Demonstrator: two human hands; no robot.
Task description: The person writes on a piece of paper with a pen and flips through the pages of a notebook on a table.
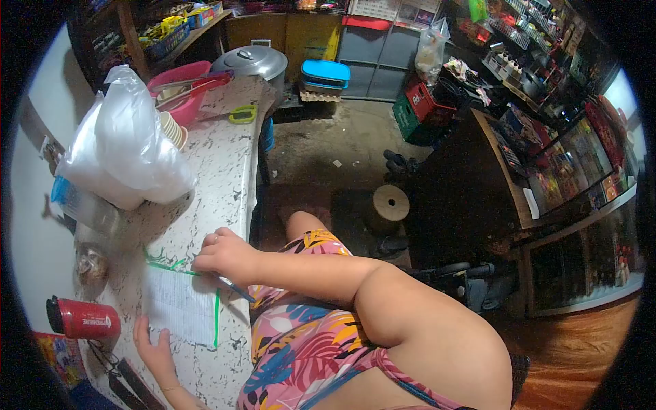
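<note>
My right hand (225,257) is closed around a dark pen (236,288) over the upper edge of a lined sheet of paper (181,307). Handwriting covers much of the sheet, and green strips run along its top and right edges. At the sheet's lower left edge rests my left hand (156,352), fingers apart and holding nothing. The paper lies on a white, dark-flecked tabletop (219,164). Left of it is a red tumbler (85,320) with a black lid.
Filled plastic bags (130,143), stacked cups (173,130) and a pink basin (181,85) stand farther along the table. A yellow-green handled item (242,114) lies near its edge. Beyond are a lidded pot (253,63), crates (427,102) and a round spool-like object (391,203) on the floor.
</note>
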